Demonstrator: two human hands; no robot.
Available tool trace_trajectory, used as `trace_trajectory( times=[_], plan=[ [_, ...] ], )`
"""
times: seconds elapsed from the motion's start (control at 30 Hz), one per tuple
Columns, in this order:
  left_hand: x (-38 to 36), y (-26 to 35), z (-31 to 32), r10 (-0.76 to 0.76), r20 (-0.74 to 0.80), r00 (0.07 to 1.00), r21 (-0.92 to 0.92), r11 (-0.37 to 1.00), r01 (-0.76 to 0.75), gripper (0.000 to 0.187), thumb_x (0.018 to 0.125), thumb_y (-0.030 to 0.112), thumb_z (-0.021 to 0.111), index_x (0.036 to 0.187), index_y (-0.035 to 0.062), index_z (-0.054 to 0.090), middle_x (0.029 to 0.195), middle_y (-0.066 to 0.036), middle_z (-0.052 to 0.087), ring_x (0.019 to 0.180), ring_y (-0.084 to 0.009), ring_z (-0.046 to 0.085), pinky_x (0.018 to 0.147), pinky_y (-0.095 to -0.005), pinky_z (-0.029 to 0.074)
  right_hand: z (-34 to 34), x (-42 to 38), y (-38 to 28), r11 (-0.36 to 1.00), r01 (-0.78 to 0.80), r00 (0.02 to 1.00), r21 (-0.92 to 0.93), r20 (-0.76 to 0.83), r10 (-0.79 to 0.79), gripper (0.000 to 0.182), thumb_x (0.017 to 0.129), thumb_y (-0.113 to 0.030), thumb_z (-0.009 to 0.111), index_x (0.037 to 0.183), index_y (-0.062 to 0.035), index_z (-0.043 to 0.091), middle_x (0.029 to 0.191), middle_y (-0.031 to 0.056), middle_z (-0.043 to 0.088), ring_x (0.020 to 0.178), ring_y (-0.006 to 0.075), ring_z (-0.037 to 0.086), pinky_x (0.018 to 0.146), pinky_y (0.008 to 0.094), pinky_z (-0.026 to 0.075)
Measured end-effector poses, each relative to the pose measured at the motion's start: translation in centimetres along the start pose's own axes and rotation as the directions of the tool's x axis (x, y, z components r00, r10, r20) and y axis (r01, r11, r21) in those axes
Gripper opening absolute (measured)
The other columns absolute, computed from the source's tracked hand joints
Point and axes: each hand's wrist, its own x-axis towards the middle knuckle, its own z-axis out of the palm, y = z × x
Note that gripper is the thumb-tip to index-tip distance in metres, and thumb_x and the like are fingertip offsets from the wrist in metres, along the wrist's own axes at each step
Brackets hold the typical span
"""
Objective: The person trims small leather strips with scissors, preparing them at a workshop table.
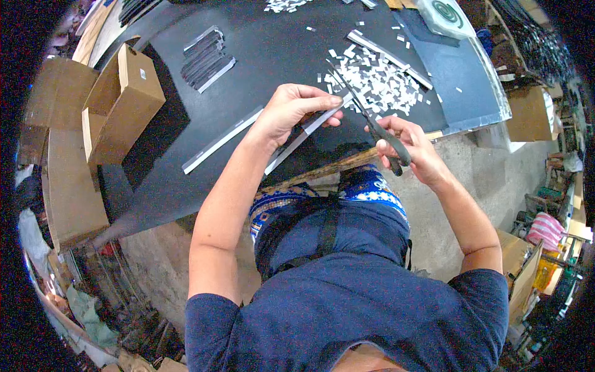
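Note:
Between its thumb and fingers, my left hand (300, 111) pinches a long strip (287, 152), dark with a white edge, that slants down toward the table's front edge. My right hand (406, 149) grips black-handled scissors (365, 110). Their blades point up and left, spread a little, close to the strip's upper end. Beyond the hands lies a loose pile of small white pieces (387, 87). Another strip (222, 141) rests on the dark table (266, 49), left of my left hand. One more strip (389, 59) lies across the far side of the pile.
A bundle of dark strips (207, 59) lies at the back left of the table. An open cardboard box (127, 102) stands on the left. At the back right is a clear package with a green coil (445, 13). Another carton (530, 115) sits beyond the right edge.

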Motion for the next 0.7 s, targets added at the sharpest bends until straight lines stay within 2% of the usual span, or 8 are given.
trace_trajectory(
  times=[0.7],
  plan=[
    [0.16,0.02,0.13,0.012,0.014,1.000,0.001,1.000,-0.012,0.023,0.082,0.017,0.074,0.093,-0.0032,0.069,0.083,-0.011,0.071,0.070,-0.0160,0.069,0.068,-0.0264,0.056,-0.34,0.22,0.35,1.000,-0.003,1.000,0.001,-0.008,0.003,0.050,0.080,-0.031,0.074,0.114,0.0011,0.056,0.082,0.0023,0.058,0.064,0.0067,0.054,0.056,0.0203,0.044]
  ],
)
